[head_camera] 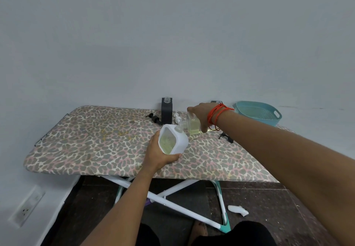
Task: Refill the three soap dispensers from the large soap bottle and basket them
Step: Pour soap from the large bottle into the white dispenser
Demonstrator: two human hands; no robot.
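Note:
My left hand (159, 154) grips a white square dispenser (173, 140) that is tilted, with green soap showing through its window. My right hand (200, 116) holds a clear bottle (193, 125) of yellowish soap tipped to the left, its neck meeting the white dispenser's opening. A black dispenser (166, 111) stands open-topped behind them on the leopard-print board (99, 145). A black pump (154, 119) lies left of it, a white pump (177, 118) right of it, and another black pump (226, 137) lies under my right forearm. A teal basket (258, 112) sits at the far right.
The ironing board stands against a grey wall, with white crossed legs (172, 203) below. A small white object (238, 210) lies on the dark floor. A wall socket (26, 207) is at lower left. My knees are at the bottom edge.

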